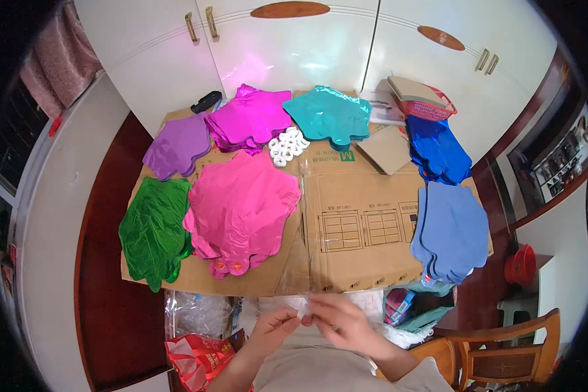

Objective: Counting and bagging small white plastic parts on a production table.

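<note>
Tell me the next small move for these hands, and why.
Probably raise the white piece over the cardboard: the left hand and right hand seem to pinch it beyond the near edge, where a slip could drop it.

I watch through a head-worn fisheye (tilted down). It faces brown cardboard [359, 264] nearby, white cabinet doors [300, 46] beyond.

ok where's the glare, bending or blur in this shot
Head view: pink and greenish glare on the white cupboard doors, bright glints on the teal sheets; head view: fisheye bending toward the rim, black corners; head view: right-hand fingers perhaps slightly soft, hard to judge.
</note>
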`<act>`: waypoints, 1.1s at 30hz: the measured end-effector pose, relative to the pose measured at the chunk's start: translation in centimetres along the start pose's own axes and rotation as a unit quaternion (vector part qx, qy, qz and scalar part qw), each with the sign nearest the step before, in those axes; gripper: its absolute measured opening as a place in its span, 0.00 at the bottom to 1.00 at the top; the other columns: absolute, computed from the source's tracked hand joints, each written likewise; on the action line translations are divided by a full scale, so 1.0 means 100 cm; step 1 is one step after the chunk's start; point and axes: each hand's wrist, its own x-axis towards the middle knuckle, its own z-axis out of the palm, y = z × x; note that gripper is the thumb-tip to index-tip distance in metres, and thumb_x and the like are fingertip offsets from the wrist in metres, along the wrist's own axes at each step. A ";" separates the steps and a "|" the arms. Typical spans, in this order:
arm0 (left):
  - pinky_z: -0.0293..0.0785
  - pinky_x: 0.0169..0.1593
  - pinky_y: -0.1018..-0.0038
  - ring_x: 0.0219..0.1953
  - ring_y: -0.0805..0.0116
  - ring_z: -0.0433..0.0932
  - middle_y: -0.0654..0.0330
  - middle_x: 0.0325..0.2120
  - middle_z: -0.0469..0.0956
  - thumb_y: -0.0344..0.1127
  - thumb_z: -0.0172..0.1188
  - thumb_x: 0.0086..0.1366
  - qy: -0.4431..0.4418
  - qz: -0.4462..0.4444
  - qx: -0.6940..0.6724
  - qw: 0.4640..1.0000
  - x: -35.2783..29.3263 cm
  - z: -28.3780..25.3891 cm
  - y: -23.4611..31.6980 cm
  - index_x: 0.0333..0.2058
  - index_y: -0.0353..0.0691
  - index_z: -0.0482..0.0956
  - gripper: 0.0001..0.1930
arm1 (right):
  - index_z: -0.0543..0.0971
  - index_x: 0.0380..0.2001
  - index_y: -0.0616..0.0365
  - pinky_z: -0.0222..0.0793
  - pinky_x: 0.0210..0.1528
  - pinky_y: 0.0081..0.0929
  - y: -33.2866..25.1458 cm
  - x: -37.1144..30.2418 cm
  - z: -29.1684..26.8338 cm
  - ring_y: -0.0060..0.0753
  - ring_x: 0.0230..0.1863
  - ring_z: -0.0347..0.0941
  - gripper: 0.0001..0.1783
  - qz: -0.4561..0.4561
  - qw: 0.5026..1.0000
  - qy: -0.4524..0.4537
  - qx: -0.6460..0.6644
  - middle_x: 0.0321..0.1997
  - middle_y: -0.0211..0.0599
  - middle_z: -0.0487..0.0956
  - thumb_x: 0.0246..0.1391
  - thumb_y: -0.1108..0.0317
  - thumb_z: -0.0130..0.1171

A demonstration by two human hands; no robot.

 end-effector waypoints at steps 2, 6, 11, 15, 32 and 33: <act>0.62 0.42 0.80 0.37 0.76 0.69 0.63 0.30 0.72 0.28 0.49 0.60 -0.005 0.008 -0.012 1.000 -0.001 0.002 0.002 0.35 0.33 0.74 0.07 | 0.75 0.37 0.61 0.68 0.35 0.22 0.000 0.002 -0.001 0.32 0.35 0.73 0.14 -0.052 0.998 -0.047 0.000 0.37 0.40 0.75 0.43 0.77 0.55; 0.63 0.37 0.82 0.33 0.78 0.69 0.65 0.28 0.72 0.27 0.49 0.60 -0.060 0.003 0.113 0.992 -0.004 -0.009 0.008 0.32 0.33 0.74 0.05 | 0.76 0.38 0.60 0.69 0.35 0.23 0.009 -0.004 -0.001 0.30 0.34 0.74 0.13 0.093 0.974 -0.142 0.149 0.36 0.40 0.77 0.45 0.75 0.55; 0.64 0.33 0.84 0.28 0.76 0.72 0.63 0.28 0.73 0.25 0.51 0.59 -0.073 -0.062 -0.049 0.994 -0.006 -0.005 0.013 0.32 0.37 0.67 0.03 | 0.78 0.33 0.61 0.69 0.34 0.22 0.013 -0.003 -0.001 0.26 0.33 0.75 0.10 0.204 0.926 -0.193 0.253 0.29 0.37 0.78 0.44 0.73 0.58; 0.66 0.35 0.82 0.32 0.74 0.73 0.60 0.31 0.73 0.23 0.54 0.56 -0.084 0.020 -0.078 0.993 -0.004 -0.007 0.002 0.32 0.39 0.62 0.09 | 0.77 0.31 0.63 0.69 0.32 0.20 0.013 0.000 -0.001 0.23 0.30 0.74 0.08 0.211 0.924 -0.193 0.252 0.28 0.36 0.78 0.44 0.74 0.58; 0.63 0.45 0.79 0.41 0.73 0.70 0.56 0.39 0.73 0.20 0.51 0.56 0.187 0.152 -0.021 0.970 -0.025 -0.038 0.005 0.33 0.36 0.70 0.06 | 0.76 0.17 0.58 0.68 0.29 0.34 0.169 0.250 0.020 0.43 0.25 0.73 0.05 0.123 0.967 0.051 -0.217 0.19 0.44 0.75 0.34 0.69 0.57; 0.63 0.45 0.79 0.41 0.72 0.70 0.56 0.39 0.73 0.20 0.51 0.56 0.193 0.148 -0.027 0.970 -0.027 -0.038 0.002 0.33 0.36 0.70 0.06 | 0.76 0.17 0.58 0.68 0.29 0.34 0.172 0.251 0.022 0.43 0.24 0.73 0.05 0.118 0.960 0.057 -0.246 0.19 0.44 0.75 0.34 0.68 0.58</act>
